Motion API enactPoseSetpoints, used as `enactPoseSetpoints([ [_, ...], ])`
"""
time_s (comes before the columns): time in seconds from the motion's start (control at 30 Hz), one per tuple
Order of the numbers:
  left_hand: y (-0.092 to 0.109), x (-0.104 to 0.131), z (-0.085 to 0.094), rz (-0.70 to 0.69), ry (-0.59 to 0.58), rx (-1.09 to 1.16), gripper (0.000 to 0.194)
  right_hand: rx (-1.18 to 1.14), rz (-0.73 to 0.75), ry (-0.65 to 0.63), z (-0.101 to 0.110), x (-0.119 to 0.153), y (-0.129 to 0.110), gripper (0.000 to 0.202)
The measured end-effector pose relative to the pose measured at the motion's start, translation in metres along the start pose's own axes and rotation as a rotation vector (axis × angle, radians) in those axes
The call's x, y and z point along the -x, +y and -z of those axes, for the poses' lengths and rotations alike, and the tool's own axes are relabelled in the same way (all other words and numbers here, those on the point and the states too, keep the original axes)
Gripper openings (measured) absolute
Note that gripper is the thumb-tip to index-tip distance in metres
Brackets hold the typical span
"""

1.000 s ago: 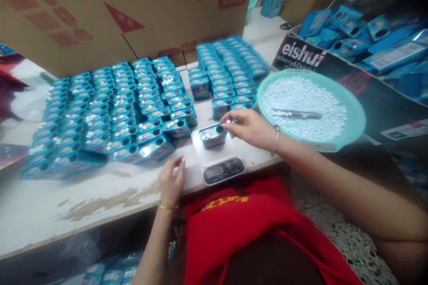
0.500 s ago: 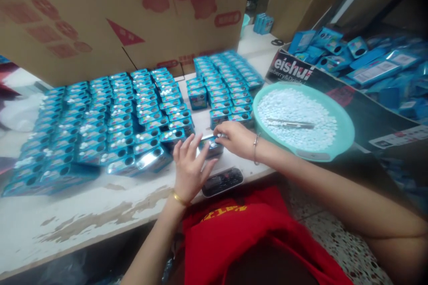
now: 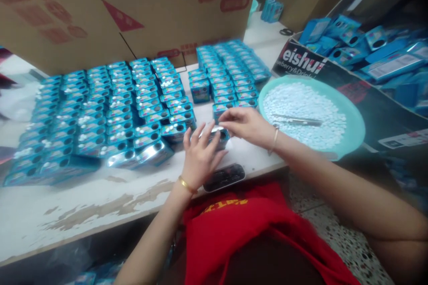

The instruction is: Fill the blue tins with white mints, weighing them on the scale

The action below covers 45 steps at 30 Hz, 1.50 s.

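A small blue box (image 3: pixel 224 139) with a dark round hole in its top stands near the table's front edge, between my hands. My left hand (image 3: pixel 203 156) is open with fingers spread, its fingertips at the left side of this box. Over the box's far end, my right hand (image 3: pixel 249 127) has thumb and fingers drawn together in a pinch; whatever is in the fingertips is too small to make out. To the left, rows of similar blue boxes (image 3: pixel 122 111) carry small white tablets on their tops. More rows of blue boxes (image 3: pixel 230 69) stand behind my right hand.
A mint-green bowl (image 3: pixel 356 124) of white tablets (image 3: pixel 301 102), with metal tweezers (image 3: pixel 297 120) on them, sits at right. Behind it, a dark printed carton (image 3: pixel 321 69) holds loose blue boxes. A large cardboard box (image 3: pixel 187 13) rises at the back. A black device (image 3: pixel 224 178) lies at the front edge.
The view has shifted slightly. My right hand has lifted a little from the box top, fingers still pinched. My left hand stays spread beside the box and has edged right.
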<state>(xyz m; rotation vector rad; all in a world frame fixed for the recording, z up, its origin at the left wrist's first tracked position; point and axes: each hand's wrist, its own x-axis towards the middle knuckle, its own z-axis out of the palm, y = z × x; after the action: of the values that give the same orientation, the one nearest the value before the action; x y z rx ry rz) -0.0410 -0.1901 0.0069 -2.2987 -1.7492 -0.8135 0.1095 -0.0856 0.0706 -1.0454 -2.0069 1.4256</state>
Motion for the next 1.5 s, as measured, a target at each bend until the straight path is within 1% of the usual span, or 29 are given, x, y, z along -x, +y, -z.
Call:
enactPoseSetpoints([
  [0.07, 0.000, -0.002, 0.003, 0.001, 0.021, 0.014, 0.049, -0.350, -0.149, 0.016, 0.009, 0.006, 0.005, 0.012],
  [0.1, -0.001, -0.001, 0.005, 0.013, 0.051, 0.025, 0.049, -0.493, -0.217, 0.034, 0.014, 0.010, 0.008, 0.014],
  [0.17, -0.004, 0.002, 0.012, 0.059, 0.133, 0.050, 0.044, -0.676, -0.323, 0.079, 0.023, 0.021, 0.015, 0.011],
  [0.2, -0.006, 0.006, 0.015, 0.090, 0.177, 0.062, 0.040, -0.717, -0.371, 0.106, 0.027, 0.027, 0.019, 0.008],
  [0.27, -0.012, 0.017, 0.021, 0.158, 0.248, 0.087, 0.033, -0.720, -0.463, 0.173, 0.034, 0.040, 0.027, 0.002],
  [0.33, -0.019, 0.031, 0.025, 0.233, 0.285, 0.103, 0.028, -0.671, -0.535, 0.216, 0.039, 0.052, 0.034, 0.007],
  [0.4, -0.025, 0.048, 0.024, 0.309, 0.288, 0.106, 0.025, -0.606, -0.549, 0.200, 0.040, 0.061, 0.039, 0.007],
  [0.47, -0.030, 0.064, 0.020, 0.363, 0.264, 0.103, 0.023, -0.524, -0.514, 0.145, 0.040, 0.065, 0.039, 0.007],
  [0.53, -0.032, 0.077, 0.015, 0.389, 0.233, 0.108, 0.021, -0.418, -0.456, 0.083, 0.037, 0.065, 0.036, 0.012],
  [0.6, -0.032, 0.085, 0.011, 0.401, 0.210, 0.121, 0.020, -0.314, -0.391, 0.025, 0.034, 0.061, 0.029, 0.016],
  [0.67, -0.031, 0.089, 0.009, 0.404, 0.200, 0.140, 0.019, -0.256, -0.320, -0.001, 0.029, 0.053, 0.021, 0.018],
  [0.8, -0.030, 0.087, 0.008, 0.399, 0.203, 0.165, 0.020, -0.245, -0.158, 0.032, 0.015, 0.033, 0.006, 0.012],
  [0.87, -0.030, 0.084, 0.008, 0.391, 0.207, 0.174, 0.020, -0.228, -0.059, 0.052, 0.006, 0.024, 0.003, 0.007],
  [0.93, -0.030, 0.082, 0.008, 0.384, 0.209, 0.185, 0.020, -0.181, 0.046, 0.068, -0.004, 0.018, 0.002, 0.008],
  [1.07, -0.031, 0.082, 0.006, 0.377, 0.206, 0.207, 0.020, 0.046, 0.255, 0.112, -0.017, 0.014, 0.006, 0.014],
  [1.17, -0.033, 0.085, 0.004, 0.373, 0.200, 0.216, 0.019, 0.184, 0.357, 0.134, -0.020, 0.015, 0.012, 0.013],
  [1.27, -0.031, 0.084, 0.004, 0.362, 0.210, 0.215, 0.020, 0.234, 0.413, 0.143, -0.022, 0.014, 0.014, 0.016],
  [1.3, -0.029, 0.081, 0.005, 0.343, 0.219, 0.208, 0.022, 0.238, 0.426, 0.158, -0.022, 0.013, 0.014, 0.017],
  [1.37, -0.024, 0.073, 0.008, 0.263, 0.233, 0.178, 0.028, 0.211, 0.424, 0.213, -0.020, 0.013, 0.013, 0.020],
  [1.43, -0.016, 0.061, 0.012, 0.144, 0.201, 0.132, 0.038, 0.128, 0.367, 0.292, -0.017, 0.016, 0.012, 0.021],
  [1.5, -0.009, 0.045, 0.014, 0.042, 0.132, 0.072, 0.045, 0.022, 0.271, 0.360, -0.013, 0.022, 0.015, 0.022],
])
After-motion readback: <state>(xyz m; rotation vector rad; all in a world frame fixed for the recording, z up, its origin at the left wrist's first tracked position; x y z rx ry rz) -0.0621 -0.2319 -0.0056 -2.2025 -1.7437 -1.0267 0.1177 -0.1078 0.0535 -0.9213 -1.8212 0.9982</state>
